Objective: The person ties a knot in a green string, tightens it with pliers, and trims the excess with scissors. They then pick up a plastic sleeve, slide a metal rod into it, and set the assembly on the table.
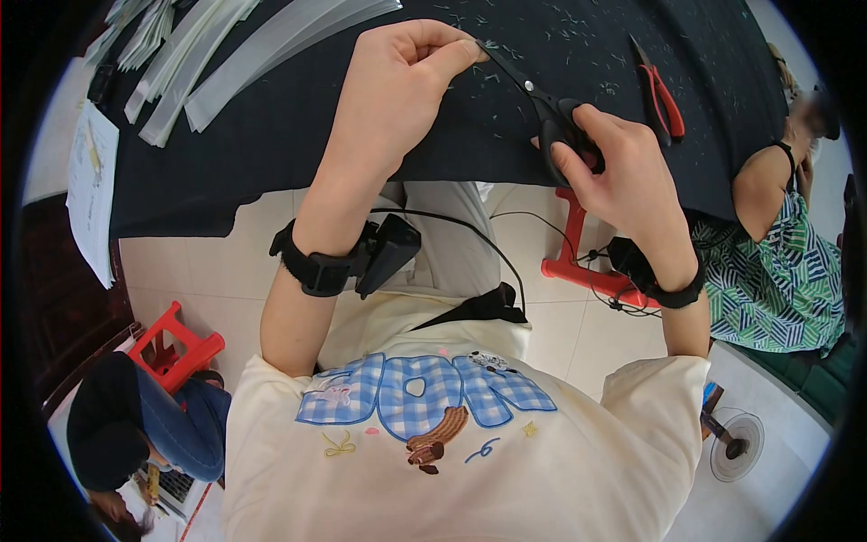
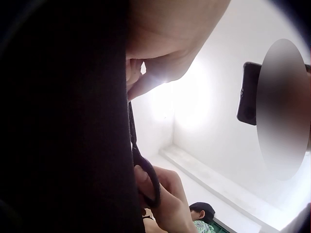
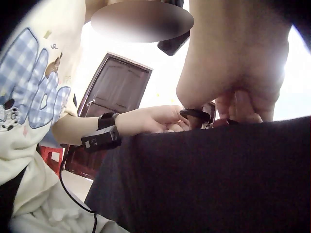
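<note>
Black scissors (image 1: 545, 107) lie across the dark cloth in the head view, handles in the right hand (image 1: 628, 172), whose thumb and fingers go through and round the loops. Their tip meets the left hand (image 1: 397, 90), its thumb and forefinger pinched together at the blade end. Whatever small piece sits between those fingertips is too small to make out. In the left wrist view the left hand (image 2: 170, 39) is above and the right hand (image 2: 167, 199) grips a scissor loop (image 2: 154, 187). The right wrist view shows a black loop (image 3: 195, 114) by the right hand (image 3: 238, 58).
Translucent strips (image 1: 271, 59) lie at the table's upper left, beside a paper sheet (image 1: 93, 185) on its edge. Red-handled pliers (image 1: 666, 104) lie right of the scissors. Small clippings dot the cloth (image 1: 298, 149). People sit at both sides; red stools (image 1: 185, 348) stand below.
</note>
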`<state>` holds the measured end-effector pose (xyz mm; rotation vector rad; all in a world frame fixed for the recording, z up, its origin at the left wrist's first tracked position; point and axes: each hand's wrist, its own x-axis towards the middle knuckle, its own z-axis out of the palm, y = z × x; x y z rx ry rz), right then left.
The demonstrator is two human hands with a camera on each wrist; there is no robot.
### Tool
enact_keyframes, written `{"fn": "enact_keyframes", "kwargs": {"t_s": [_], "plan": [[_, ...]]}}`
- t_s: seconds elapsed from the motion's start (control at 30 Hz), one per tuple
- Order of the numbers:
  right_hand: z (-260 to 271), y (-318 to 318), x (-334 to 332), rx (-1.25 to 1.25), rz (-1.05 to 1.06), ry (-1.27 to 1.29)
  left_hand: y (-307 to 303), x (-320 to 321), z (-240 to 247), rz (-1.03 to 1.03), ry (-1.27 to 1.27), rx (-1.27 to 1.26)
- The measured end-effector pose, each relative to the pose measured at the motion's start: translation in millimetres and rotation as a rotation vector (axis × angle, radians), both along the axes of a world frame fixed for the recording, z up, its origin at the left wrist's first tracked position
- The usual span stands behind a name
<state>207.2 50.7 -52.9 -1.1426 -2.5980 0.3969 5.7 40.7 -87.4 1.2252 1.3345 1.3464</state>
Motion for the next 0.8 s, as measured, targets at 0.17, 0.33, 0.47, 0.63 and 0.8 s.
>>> {"fn": "enact_keyframes", "kwargs": {"t_s": [0.17, 0.33, 0.47, 0.63, 0.8], "plan": [[0.4, 1.8, 1.3, -0.022, -0.007, -0.017, 1.0, 0.8, -0.6, 0.0, 0.0, 0.004], [2.2, 6.2, 2.4, -0.168, -0.068, 0.022, 0.9, 0.0, 2.6, 0.002, -0.009, -0.02], [4.0, 4.9, 1.1, -0.164, -0.074, -0.001, 1.1, 0.0, 0.6, 0.01, -0.015, -0.015], [3.9, 3.2, 2.3, -0.112, -0.074, 0.037, 1.3, -0.9, 1.2, 0.009, -0.022, -0.009], [2.4, 6.6, 10.5, -0.038, -0.235, 0.143, -0.6, -2.3, 2.1, 0.004, -0.014, 0.032]]}}
